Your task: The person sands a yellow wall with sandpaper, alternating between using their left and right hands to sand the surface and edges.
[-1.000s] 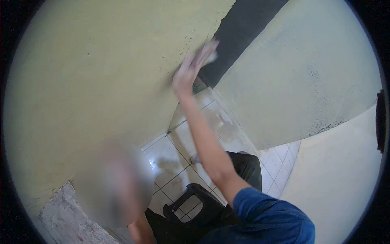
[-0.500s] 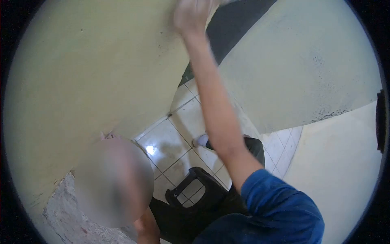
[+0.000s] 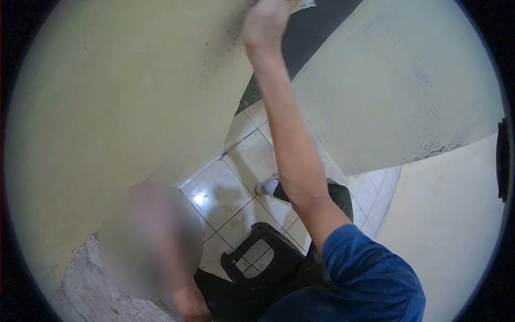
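My right hand (image 3: 266, 26) is raised at the top of the view, against or just in front of the pale yellow wall (image 3: 129, 107). Its fingers look closed, and a small pale piece (image 3: 307, 4) shows beyond them at the frame's edge. What the fingers hold is hidden and partly cut off. Small dark specks mark the wall beside this hand. My left hand (image 3: 153, 214) is at the lower left, near the same wall, but a round blurred patch covers it. Only the forearm below the patch shows clearly.
Below is a white tiled floor (image 3: 217, 185) with a black plastic chair (image 3: 263, 231). A shoe (image 3: 266, 186) rests on the tiles. Another pale wall (image 3: 375, 107) with scuffed patches stands at right. Bare grey plaster (image 3: 102, 279) shows at lower left.
My right hand has shifted slightly right and down along the wall. My left hand has moved a little inside the blurred patch. The chair appears slightly lower in view.
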Motion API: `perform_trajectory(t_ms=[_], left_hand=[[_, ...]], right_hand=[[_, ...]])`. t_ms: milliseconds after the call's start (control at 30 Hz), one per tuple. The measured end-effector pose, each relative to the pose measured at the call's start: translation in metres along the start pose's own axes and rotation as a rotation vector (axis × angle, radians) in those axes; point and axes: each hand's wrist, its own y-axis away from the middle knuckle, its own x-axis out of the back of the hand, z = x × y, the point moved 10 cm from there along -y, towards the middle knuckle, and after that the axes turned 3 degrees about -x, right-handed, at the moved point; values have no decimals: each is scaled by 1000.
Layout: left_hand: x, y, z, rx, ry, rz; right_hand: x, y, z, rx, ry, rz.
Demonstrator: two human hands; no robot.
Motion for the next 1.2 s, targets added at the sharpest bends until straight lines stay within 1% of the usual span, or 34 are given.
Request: perform_trajectory(t_ms=[100,133,167,200,233,267,300,367,433,467,500,600,633,667,733,767,800,833,900,933,967,1000,1100,1167,1200], left_hand=[[-5,-1,-2,-14,-18,33],[-7,-1,-3,-16,-19,34],[-8,-1,-5,-21,-20,38],[-8,-1,-4,-26,-28,38],[-10,-3,-4,-28,-19,16],[-9,-3,-3,-28,-15,-1],[-6,-3,-1,-24,-11,-16],[-5,1,5,-48,-20,-31],[4,1,4,-34,-21,-30],[8,-5,2,-20,-13,-29],[8,-7,2,-11,-9,-27],[7,-10,-4,0,14,16],[-1,-8,-3,-5,20,-7],[-8,-3,-1,-8,22,-25],[-12,-2,-2,-12,37,-46],[-9,-5,-3,-12,46,-45],[-1,-7,2,-9,47,-41],[2,-7,7,7,52,-40],[1,-1,10,51,91,-35],[-3,5,15,57,82,-31],[-11,13,19,63,76,-30],[-15,17,21,68,65,-29],[-14,16,24,35,109,-32],[-5,12,29,-1,63,-11],[-6,9,31,-22,53,-7]], right_hand=[[-17,-19,-49,248,161,-55],[-11,2,-25,135,198,-16],[-5,44,18,20,230,20],[-2,83,72,-174,51,36],[4,115,116,-457,-168,101],[2,143,146,-743,-388,161],[1,126,131,-650,-374,138],[1,59,77,-453,-324,80],[-4,-16,-15,-169,-77,10],[-14,-45,-75,-11,-100,-40],[-23,-58,-119,143,-127,-89],[-31,-36,-109,205,189,-132],[-25,-12,-79,135,173,-43],[-19,26,-34,59,159,41],[-13,110,86,-327,79,65],[-8,142,132,-529,-35,68],[-7,177,161,-738,-147,75],[-7,174,145,-761,-206,94],[-9,124,107,-781,-307,121],[-9,92,66,-660,-196,134],[-16,61,26,-474,-125,48],[-24,32,-14,-302,-206,7],[-38,4,-107,60,70,-14],[-57,4,-144,311,243,-45],[-62,30,-105,488,475,-21]])
